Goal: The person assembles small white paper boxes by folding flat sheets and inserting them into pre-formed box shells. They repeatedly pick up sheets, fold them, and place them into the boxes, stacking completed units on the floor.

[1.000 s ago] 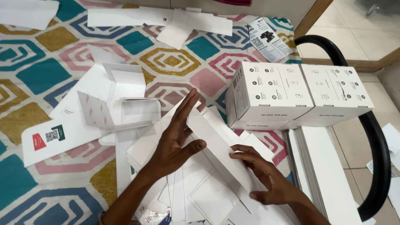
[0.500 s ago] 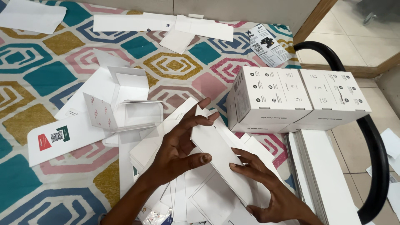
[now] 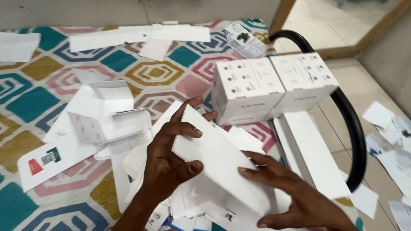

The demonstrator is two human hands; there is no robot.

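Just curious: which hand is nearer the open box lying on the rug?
Left. The left hand grips the flat white card just right of the open box. The right hand rests on the card's far side, farther from the box.

A patterned rug [image 3: 51,98] of teal, pink and mustard hexagons is covering the floor. A pale wall [image 3: 128,10] is running along its far edge. Beyond a wooden strip [image 3: 342,49], light is falling on beige floor tiles [image 3: 329,21].
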